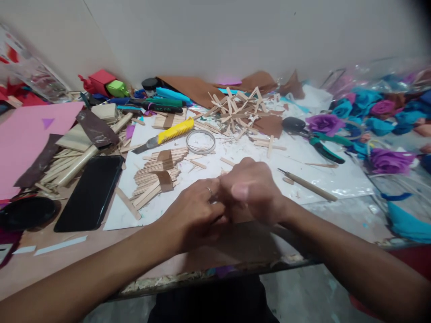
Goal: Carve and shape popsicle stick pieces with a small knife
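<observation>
My left hand (200,211) and my right hand (254,190) meet over the near edge of the white sheet (346,184). Both have their fingers curled inward, and whatever lies between them is hidden and blurred. A ring shows on a left finger. Left of my hands sits a stack of wooden craft sticks (156,172) with brown strips across it. Beyond them are a roll of clear tape (201,141) and a yellow box cutter (175,131) with its blade out. To the right lies a thin tool with a wooden handle (311,186).
A heap of cut stick pieces (235,110) lies at the back. Green-handled pliers (328,148) and purple and blue flowers (392,160) are on the right. A black phone (90,193), a black lid (28,213) and pink paper (37,134) are on the left. A wall stands behind.
</observation>
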Available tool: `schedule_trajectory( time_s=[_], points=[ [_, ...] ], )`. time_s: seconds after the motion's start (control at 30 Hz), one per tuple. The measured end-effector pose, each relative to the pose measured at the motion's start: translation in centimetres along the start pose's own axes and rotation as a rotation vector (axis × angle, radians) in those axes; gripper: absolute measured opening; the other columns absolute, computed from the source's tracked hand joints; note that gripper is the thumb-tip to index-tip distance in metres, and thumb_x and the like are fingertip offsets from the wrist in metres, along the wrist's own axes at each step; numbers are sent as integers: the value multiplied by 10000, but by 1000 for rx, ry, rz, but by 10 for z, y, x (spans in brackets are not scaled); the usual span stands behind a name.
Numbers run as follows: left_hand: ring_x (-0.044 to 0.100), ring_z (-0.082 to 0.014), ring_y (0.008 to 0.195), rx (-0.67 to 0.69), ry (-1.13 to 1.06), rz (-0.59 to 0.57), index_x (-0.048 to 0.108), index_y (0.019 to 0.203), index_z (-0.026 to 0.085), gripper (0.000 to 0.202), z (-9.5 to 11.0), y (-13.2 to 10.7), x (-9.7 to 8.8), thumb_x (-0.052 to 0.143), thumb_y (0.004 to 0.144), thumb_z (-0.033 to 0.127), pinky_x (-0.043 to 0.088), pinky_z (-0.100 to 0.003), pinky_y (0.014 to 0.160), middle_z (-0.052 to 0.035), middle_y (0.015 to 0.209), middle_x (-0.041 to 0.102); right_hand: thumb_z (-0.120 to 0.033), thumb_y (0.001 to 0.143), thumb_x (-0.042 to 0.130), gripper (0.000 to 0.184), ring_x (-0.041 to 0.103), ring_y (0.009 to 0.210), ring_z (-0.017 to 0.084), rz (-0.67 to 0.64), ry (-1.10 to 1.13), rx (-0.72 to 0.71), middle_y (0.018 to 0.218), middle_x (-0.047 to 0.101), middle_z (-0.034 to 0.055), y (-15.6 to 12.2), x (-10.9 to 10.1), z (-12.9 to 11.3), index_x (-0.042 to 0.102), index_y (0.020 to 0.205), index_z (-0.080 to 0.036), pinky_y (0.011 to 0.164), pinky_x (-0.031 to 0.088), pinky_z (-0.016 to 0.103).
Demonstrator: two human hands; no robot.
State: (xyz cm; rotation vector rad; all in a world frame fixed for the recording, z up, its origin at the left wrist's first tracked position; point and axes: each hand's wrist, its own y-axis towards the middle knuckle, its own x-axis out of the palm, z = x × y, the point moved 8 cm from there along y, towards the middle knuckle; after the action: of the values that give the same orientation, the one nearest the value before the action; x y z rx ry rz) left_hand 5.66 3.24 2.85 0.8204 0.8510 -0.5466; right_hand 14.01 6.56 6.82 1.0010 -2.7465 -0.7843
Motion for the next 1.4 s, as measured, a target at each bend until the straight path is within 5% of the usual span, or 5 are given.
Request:
schedule_trajectory(
  time_s=[0.1,0.2,0.53,0.97,1.4],
  points=[
    [717,-322,1092,50,90,21,781,1065,164,209,7,1,0,609,952,202,610,-469,882,-175,1227,727,-455,965,529,567,173,413,85,257,266,48,458,215,-64,6,-25,-1,304,500,-222,430,197,263],
    [672,-353,1261,87,176,74,748,1233,165,300,11,0,0,619,966,206,608,-495,970,-199,1379,676,-651,928,501,661,122,355,79,345,400,159,390,167,-78,12,-35,3,306,448,-241,377,190,259],
    [654,-310,1275,81,125,21,713,1259,192,313,7,0,2,626,958,198,598,-478,1002,-156,1377,675,-678,861,631,686,178,343,81,322,406,239,364,202,-77,8,-25,19,333,423,-242,380,198,257],
    [657,-343,1294,100,160,56,701,1277,182,334,8,-2,1,621,953,172,613,-503,965,-175,1400,674,-656,911,503,668,79,342,74,390,597,304,373,138,-83,11,-37,29,292,433,-239,341,116,247],
    [570,-296,1204,-6,174,34,634,1356,190,358,-14,6,-10,627,999,190,499,-511,1037,-136,1326,669,-490,878,573,559,137,338,64,345,480,155,364,187,-81,16,-45,8,342,439,-231,373,173,252]
  ],
)
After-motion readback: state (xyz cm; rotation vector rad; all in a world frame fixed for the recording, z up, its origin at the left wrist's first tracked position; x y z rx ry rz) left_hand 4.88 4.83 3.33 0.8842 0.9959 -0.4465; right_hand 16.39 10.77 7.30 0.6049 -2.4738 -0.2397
